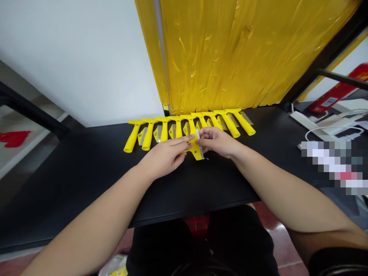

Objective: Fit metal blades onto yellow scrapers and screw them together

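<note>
At the far left, a red patch is showing on the pale floor beyond the black table [86, 180], and at the near left a clear plastic bag [113, 265] is sitting low by the person's lap, with something yellow showing inside it. Along the table's far edge, a row of yellow-handled scrapers [186, 126] is lying side by side, with handles angled toward the person and small metal blades showing between them. The left hand [165, 153] is coming in from the near left and pressing its fingers across the head of a single yellow-handled scraper [195, 150], which is lying just in front of the row near the table's middle. The right hand [217, 141] is closing on the same scraper from the right, its fingertips [199, 141] at the thin metal blade [199, 145], so the hands are together, clamped on it. Behind them, a sheet of yellow plastic [218, 53] is hanging against the far side. At the right, a white power strip [301, 120] and white cables [333, 132] are lying near a red box [336, 88], beside a blurred patch [330, 166].
</note>
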Demonstrator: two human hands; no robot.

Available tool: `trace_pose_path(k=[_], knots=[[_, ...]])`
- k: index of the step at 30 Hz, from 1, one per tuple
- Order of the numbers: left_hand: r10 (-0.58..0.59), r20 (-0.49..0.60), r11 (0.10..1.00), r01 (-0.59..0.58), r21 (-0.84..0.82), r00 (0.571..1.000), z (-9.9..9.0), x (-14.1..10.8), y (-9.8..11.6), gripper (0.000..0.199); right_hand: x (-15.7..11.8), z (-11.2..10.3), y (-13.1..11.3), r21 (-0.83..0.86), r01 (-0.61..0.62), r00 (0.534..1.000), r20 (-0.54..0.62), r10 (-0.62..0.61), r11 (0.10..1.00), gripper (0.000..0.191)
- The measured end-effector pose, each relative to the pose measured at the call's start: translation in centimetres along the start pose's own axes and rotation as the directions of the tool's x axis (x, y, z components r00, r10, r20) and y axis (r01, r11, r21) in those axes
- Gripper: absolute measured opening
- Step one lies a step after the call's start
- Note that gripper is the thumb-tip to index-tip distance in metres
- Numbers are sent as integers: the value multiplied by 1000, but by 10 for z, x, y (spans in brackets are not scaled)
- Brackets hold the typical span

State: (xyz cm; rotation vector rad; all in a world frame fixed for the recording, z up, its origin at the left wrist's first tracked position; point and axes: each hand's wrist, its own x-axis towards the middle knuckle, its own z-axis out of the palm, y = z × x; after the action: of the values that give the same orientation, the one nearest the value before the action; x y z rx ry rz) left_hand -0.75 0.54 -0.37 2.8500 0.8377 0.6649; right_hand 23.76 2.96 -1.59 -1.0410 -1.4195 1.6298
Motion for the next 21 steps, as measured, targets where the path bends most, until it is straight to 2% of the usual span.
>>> trace_pose_path(k=[4,9,14,16,19,21], knots=[[-7,15,1000,7,8,1000,0,0,0,33,1,-1,0,27,-28,1000,6,28,999,29],[39,25,999,-40,7,999,3,-3,-5,40,1,-5,0,87,-65,998,15,64,994,33],[23,17,996,-21,-84,1000,3,-4,-7,40,2,-3,2,84,-74,997,13,74,994,33],[-1,10,990,2,-142,1000,1,-3,-6,40,2,-3,0,72,-84,996,18,83,994,28],[-87,-52,959,70,-276,995,-1,-1,-6,36,-1,-10,-8,-39,-72,997,-35,71,997,17],[-209,-139,882,126,-455,968,-1,1,-6,27,-7,-20,-15,-272,-56,998,-31,49,961,19]])
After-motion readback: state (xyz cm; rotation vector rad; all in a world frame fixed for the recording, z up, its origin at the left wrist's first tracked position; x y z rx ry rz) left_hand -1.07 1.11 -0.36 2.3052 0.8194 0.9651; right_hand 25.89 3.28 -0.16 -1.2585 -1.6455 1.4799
